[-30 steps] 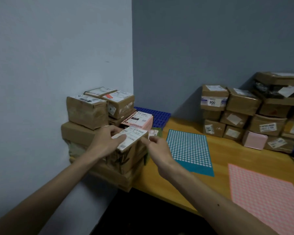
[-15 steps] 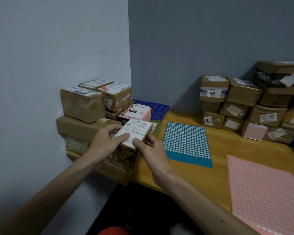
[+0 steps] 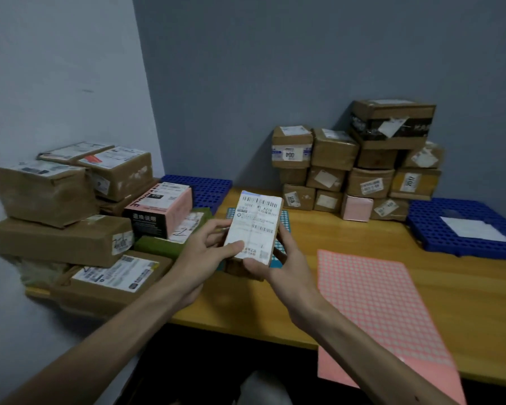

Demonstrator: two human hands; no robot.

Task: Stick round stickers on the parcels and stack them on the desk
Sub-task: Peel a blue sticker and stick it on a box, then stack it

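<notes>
Both hands hold one small brown parcel [image 3: 254, 226] over the tabletop [image 3: 319, 229], its white label facing up. The left hand [image 3: 200, 252] curls its fingers [image 3: 214, 228] round the parcel's left edge, thumb on the label; the right hand [image 3: 287, 267] grips the right edge and lower corner. A teal sticker sheet [image 3: 284, 219] peeks out just behind the fingers, a pink sticker sheet [image 3: 374, 299] lies to their right, and stacked parcels [image 3: 62, 238] stand to their left
</notes>
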